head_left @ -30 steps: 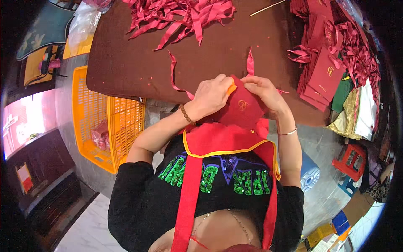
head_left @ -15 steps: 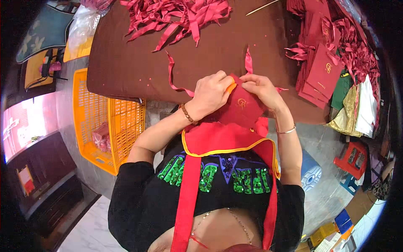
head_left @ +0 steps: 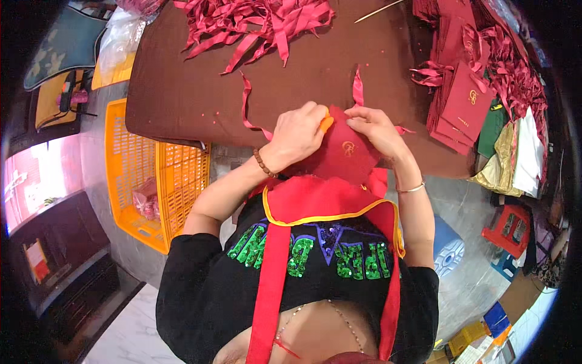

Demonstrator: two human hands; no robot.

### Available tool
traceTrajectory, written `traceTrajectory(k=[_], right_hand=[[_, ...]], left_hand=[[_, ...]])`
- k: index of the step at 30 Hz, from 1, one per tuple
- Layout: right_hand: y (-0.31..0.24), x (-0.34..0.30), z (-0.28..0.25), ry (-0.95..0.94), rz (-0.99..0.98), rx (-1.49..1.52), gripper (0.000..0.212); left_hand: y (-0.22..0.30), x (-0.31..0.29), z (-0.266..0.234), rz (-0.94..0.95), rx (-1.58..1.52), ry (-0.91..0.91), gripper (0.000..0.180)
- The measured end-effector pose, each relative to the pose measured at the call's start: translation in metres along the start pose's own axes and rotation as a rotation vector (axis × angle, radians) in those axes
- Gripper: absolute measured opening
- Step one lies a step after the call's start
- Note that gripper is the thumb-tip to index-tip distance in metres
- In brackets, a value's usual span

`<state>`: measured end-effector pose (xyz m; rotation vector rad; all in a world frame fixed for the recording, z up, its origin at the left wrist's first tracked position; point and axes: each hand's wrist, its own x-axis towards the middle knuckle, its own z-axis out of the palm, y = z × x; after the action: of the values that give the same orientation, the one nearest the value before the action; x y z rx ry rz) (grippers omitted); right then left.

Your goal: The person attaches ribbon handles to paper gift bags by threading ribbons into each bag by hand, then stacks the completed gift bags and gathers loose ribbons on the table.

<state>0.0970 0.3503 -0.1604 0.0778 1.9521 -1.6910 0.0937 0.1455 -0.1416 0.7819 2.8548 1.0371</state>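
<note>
Pouch [head_left: 347, 161] pinched by left hand [head_left: 298, 134], right hand [head_left: 380, 131]

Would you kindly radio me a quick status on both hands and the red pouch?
Left hand and right hand pinching red pouch near its top. Ribbon ends on the table beyond. Pouch's gold emblem uncovered.

Counter [head_left: 297, 82]: I see a brown top flecked with small red specks [head_left: 217, 113].
Far side: I make out a heap of crimson ribbons [head_left: 260, 24] and, to its right, a thin pale stick [head_left: 379, 11].
Front: I count two crimson ribbon strips [head_left: 358, 90], lying well apart.
Right end: I see overlapping dark-red pouches [head_left: 462, 106] beside bunched ribbons [head_left: 515, 73].
</note>
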Motion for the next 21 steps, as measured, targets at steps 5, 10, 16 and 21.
traceTrajectory(k=[5, 10, 16, 21], right_hand=[[-0.017, -0.006, 0.001, -0.054, 0.088, 0.171, 0.025], [-0.008, -0.004, -0.003, -0.008, 0.075, 0.157, 0.027], [-0.007, -0.003, -0.003, -0.054, 0.061, 0.149, 0.026], [-0.005, -0.002, -0.002, -0.069, 0.07, 0.146, 0.025]], left_hand=[[0.007, 0.001, 0.009, 0.043, 0.034, -0.051, 0.014], [0.0, 0.004, 0.016, 0.059, -0.035, 0.003, 0.012], [0.007, 0.005, 0.012, 0.06, 0.085, 0.042, 0.011], [0.002, 0.006, 0.013, 0.133, 0.148, 0.097, 0.011]])
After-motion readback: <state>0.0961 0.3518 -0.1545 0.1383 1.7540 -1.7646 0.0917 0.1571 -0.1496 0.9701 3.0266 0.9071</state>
